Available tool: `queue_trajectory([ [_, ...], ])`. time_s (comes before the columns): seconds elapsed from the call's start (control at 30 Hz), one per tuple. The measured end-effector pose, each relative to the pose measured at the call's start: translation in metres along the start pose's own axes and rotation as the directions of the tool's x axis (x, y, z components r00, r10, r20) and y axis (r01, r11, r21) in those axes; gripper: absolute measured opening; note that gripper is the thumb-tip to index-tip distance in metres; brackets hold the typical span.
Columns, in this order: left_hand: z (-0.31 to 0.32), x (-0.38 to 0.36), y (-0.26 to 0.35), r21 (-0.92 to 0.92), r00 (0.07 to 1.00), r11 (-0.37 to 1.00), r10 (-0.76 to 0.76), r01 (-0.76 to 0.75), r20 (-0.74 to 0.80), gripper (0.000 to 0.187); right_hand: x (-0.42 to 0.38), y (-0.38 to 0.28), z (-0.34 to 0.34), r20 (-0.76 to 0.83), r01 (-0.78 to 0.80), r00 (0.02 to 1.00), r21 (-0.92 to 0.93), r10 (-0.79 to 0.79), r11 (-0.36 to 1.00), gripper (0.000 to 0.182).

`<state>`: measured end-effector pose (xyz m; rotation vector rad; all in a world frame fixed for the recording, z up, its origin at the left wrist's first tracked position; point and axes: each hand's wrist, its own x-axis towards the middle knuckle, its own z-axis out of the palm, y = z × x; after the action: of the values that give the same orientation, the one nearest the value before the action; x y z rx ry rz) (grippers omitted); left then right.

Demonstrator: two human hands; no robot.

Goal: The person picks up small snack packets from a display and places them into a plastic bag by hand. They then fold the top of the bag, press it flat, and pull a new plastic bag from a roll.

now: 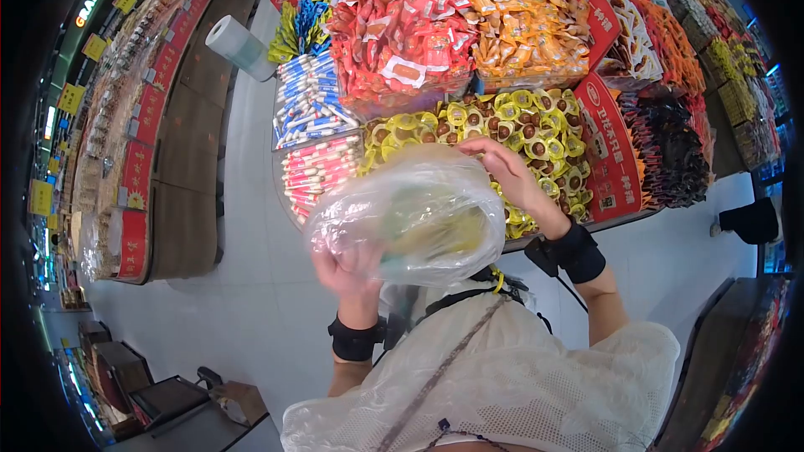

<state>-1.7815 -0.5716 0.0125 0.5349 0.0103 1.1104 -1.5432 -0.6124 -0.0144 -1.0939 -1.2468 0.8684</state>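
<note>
A clear plastic bag [419, 218] is puffed out in front of my body, with blurred yellow-green shapes showing in or through it. My left hand [342, 266] grips the bag's lower left side, its fingers partly hidden behind the film. At the upper right rim, my right hand [507, 174] has its curved fingers on the plastic. Just beyond the bag lies a bin of yellow-wrapped sweets with brown centres [544, 130]. Pink-and-white stick packets [314, 174] are to the left of these, below blue-and-white stick packets [310, 100].
Heaps of red packets [406, 38] and orange packets [532, 25] rise behind the yellow sweets. A red sign board [607, 146] borders the display on the right. A roll of clear bags [239, 46] stands at its left. Stocked shelves [138, 117] line the left aisle.
</note>
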Motion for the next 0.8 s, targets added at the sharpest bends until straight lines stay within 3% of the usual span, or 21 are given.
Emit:
queue_trajectory([
  [0.07,-0.001,0.003,-0.002,0.177,0.995,0.983,-0.026,0.042,-0.092,0.036,-0.003,-0.009,0.0,-0.056,0.009,0.998,0.165,0.0,0.986,0.025],
  [0.17,-0.032,0.0,-0.008,0.342,0.981,0.932,-0.064,0.124,-0.182,0.032,-0.003,-0.023,-0.008,0.105,-0.026,0.994,0.101,0.015,0.995,0.03],
  [0.27,-0.02,-0.004,-0.018,0.633,0.966,0.757,0.007,0.163,-0.257,0.034,-0.008,-0.043,0.013,0.176,-0.135,0.974,-0.066,0.145,0.989,0.032],
  [0.3,-0.018,-0.004,-0.014,0.646,0.98,0.737,-0.127,0.198,-0.155,0.032,-0.009,-0.036,0.017,0.155,-0.216,0.961,-0.097,0.229,0.972,0.036],
  [0.37,-0.013,-0.006,-0.008,0.682,0.919,0.685,-0.39,0.256,0.047,0.035,-0.01,-0.021,0.019,0.133,-0.131,0.975,-0.306,0.179,0.943,0.037],
  [0.4,-0.011,-0.004,-0.007,0.743,0.885,0.637,-0.445,0.206,0.136,0.039,-0.011,-0.014,0.02,0.125,-0.09,0.98,-0.406,0.153,0.91,0.037],
  [0.43,-0.008,-0.001,-0.008,0.794,0.837,0.589,-0.503,0.148,0.217,0.042,-0.011,-0.008,0.021,0.116,0.036,0.993,-0.497,0.025,0.867,0.034],
  [0.47,-0.004,0.002,-0.009,0.836,0.775,0.542,-0.562,0.083,0.287,0.046,-0.011,-0.004,0.02,0.124,0.033,0.992,-0.446,0.025,0.894,0.033],
  [0.53,0.002,0.002,-0.009,0.851,0.802,0.525,-0.519,0.026,0.295,0.05,-0.01,0.005,0.015,0.138,0.026,0.99,-0.34,0.023,0.94,0.033],
  [0.6,-0.014,-0.005,-0.007,0.904,0.858,0.425,-0.449,-0.042,0.251,0.05,-0.012,0.015,0.005,-0.053,-0.043,0.998,-0.069,0.04,0.997,0.029],
  [0.63,-0.023,-0.004,-0.004,0.873,0.906,0.488,-0.372,0.006,0.202,0.053,-0.015,0.021,0.0,-0.144,-0.058,0.987,0.071,0.068,0.996,0.027],
  [0.7,-0.036,0.001,0.006,0.788,0.973,0.611,-0.219,0.077,0.075,0.058,-0.02,0.035,-0.007,-0.282,-0.062,0.954,0.139,0.1,0.988,0.024],
  [0.8,-0.029,0.016,-0.008,0.878,0.996,0.472,0.009,-0.081,0.087,0.066,-0.031,0.035,0.002,-0.34,-0.1,0.916,0.325,0.215,0.941,0.021],
])
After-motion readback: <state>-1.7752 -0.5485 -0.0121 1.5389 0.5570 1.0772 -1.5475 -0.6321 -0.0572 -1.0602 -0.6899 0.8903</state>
